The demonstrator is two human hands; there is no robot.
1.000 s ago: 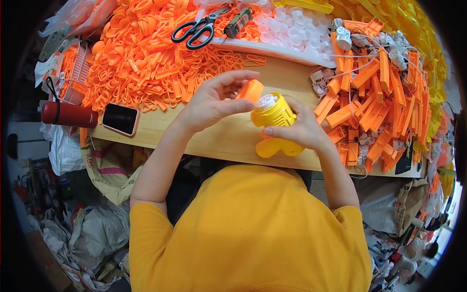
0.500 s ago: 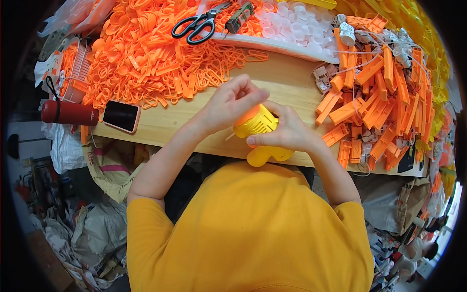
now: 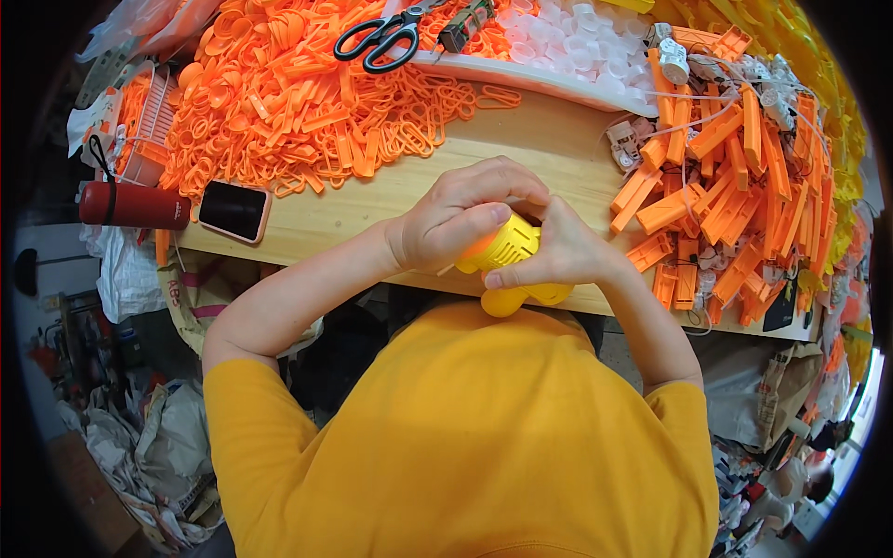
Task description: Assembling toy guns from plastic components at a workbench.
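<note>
Close to my body, over the front edge of the wooden table [image 3: 372,219], I hold a yellow plastic housing [image 3: 514,244] with rows of slots and rounded lobes at its lower end. My right hand [image 3: 572,246] is wrapped round its right side, the thumb lying across the front. My left hand [image 3: 460,209] closes over the top and left side, with the thumb pressed near the slots and the fingers curled behind. A bit of an orange part [image 3: 479,246] shows at the housing's left end, mostly covered by my left hand.
Loose orange plastic parts [image 3: 307,102] heap up at the back left, with scissors [image 3: 379,39] beyond. White translucent caps [image 3: 577,46] fill a tray at the back. Orange strips with wired motors [image 3: 735,186] pile up on the right. A phone [image 3: 234,211] and red bottle [image 3: 135,205] lie left.
My left hand has come down and right from above the housing onto its top and side, its fingers now reaching my right hand. The housing has shifted slightly right.
</note>
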